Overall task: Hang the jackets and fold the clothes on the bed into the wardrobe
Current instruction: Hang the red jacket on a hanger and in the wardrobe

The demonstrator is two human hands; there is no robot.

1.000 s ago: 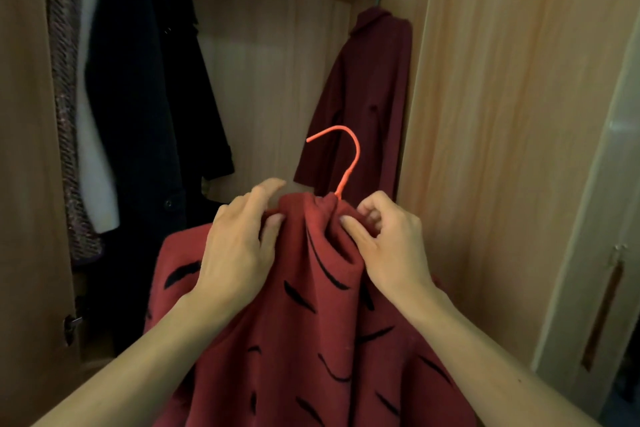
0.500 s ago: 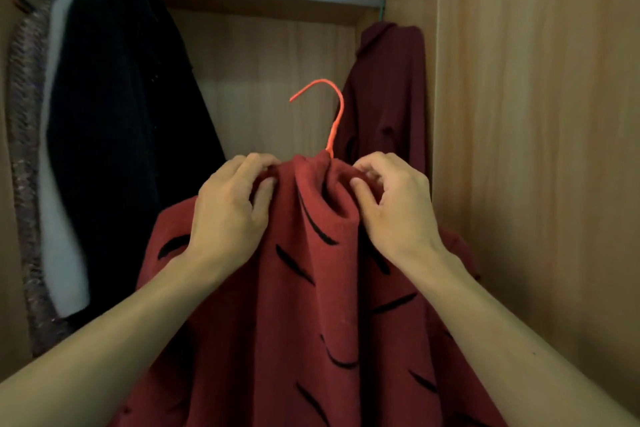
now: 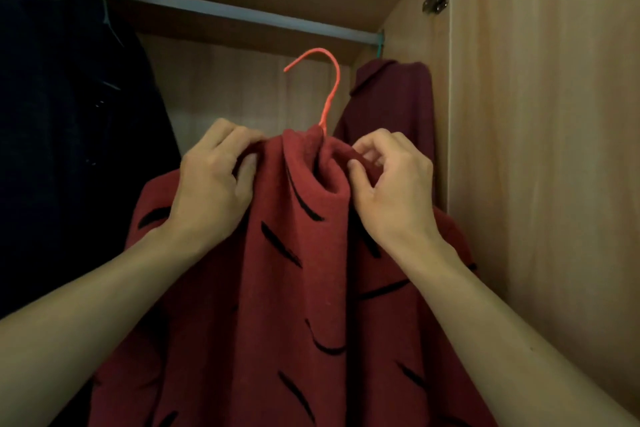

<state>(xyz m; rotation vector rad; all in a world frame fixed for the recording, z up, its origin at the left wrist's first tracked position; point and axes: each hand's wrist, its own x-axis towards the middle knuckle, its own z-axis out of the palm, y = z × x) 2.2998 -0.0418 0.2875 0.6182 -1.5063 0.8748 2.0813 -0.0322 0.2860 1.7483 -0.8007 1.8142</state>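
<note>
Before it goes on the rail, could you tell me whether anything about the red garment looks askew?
Yes: the red garment is bunched into folds round the orange hanger hook, where the left hand and right hand grip it.

Hanger (image 3: 336, 84) shoulders inside red jacket (image 3: 294, 288)

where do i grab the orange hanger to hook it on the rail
Probably the bare neck of the orange hanger, just above the collar of the red jacket, coming from the right: the hook opens leftward and everything lower is buried in cloth.
</note>
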